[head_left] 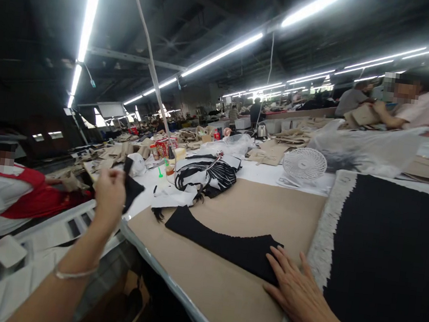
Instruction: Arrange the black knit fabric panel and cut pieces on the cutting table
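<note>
My left hand point(110, 195) is raised at the left, above the table's edge, its fingers closed on a small black fabric piece point(132, 192). My right hand point(296, 286) lies flat with fingers spread, its fingertips on the right end of a curved black fabric piece point(221, 242). That curved piece rests on a tan sheet point(245, 299) covering the table. Just right of my right hand is a large black fabric panel point(393, 254) on a pale, rough-edged layer point(337, 221).
Behind the curved piece lies a bundle of black strips point(216, 176). A white fan point(304, 164) and a plastic bag point(367, 147) stand farther back. At the left a person in a red apron point(42, 198) sits by a conveyor-like surface point(51, 230). Other people work at the far right.
</note>
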Available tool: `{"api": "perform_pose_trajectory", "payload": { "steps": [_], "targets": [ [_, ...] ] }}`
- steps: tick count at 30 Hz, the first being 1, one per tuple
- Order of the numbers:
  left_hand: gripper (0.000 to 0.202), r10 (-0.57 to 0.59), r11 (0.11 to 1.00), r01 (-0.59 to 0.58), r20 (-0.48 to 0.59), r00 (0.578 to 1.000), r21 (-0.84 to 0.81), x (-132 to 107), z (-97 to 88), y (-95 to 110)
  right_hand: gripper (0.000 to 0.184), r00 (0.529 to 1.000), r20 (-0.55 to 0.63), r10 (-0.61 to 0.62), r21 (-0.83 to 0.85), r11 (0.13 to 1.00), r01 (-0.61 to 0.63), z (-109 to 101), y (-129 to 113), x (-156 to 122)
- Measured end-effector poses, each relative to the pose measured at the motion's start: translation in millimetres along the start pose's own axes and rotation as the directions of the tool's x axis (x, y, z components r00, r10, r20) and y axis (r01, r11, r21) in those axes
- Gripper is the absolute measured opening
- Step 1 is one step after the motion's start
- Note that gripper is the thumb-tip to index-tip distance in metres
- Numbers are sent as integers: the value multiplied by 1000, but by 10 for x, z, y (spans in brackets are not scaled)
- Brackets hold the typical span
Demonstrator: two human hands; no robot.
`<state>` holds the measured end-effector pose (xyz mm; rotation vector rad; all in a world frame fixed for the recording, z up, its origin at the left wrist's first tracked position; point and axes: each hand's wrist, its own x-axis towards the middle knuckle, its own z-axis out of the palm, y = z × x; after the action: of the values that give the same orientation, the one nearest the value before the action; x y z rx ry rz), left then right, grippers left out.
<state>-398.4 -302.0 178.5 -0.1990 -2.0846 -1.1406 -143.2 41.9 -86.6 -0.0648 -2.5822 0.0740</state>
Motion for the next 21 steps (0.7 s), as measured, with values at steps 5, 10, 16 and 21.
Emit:
{"api": "perform_pose_trajectory", "payload": {
  "steps": [5, 10, 16, 21],
  "targets": [
    [19, 29, 988, 25, 345, 938, -151, -1596, 365, 387, 60, 882, 323, 343, 683, 560, -469, -652, -463, 186],
    [24, -45, 959, 217, 654, 755, -184, -2809, 533, 733, 71, 779, 538, 322, 789, 132, -600, -1220, -786, 147],
    [33, 103, 925, 258, 837, 538, -279, -3607, 477, 916, 56, 681, 559, 473, 742, 83, -666, -1371, -715, -158],
    [34, 69, 887, 385, 896, 438, -257, -3458, 310, 965, 41, 747, 363, 558, 703, 363, -612, -1448, -677, -401]
  ]
}}
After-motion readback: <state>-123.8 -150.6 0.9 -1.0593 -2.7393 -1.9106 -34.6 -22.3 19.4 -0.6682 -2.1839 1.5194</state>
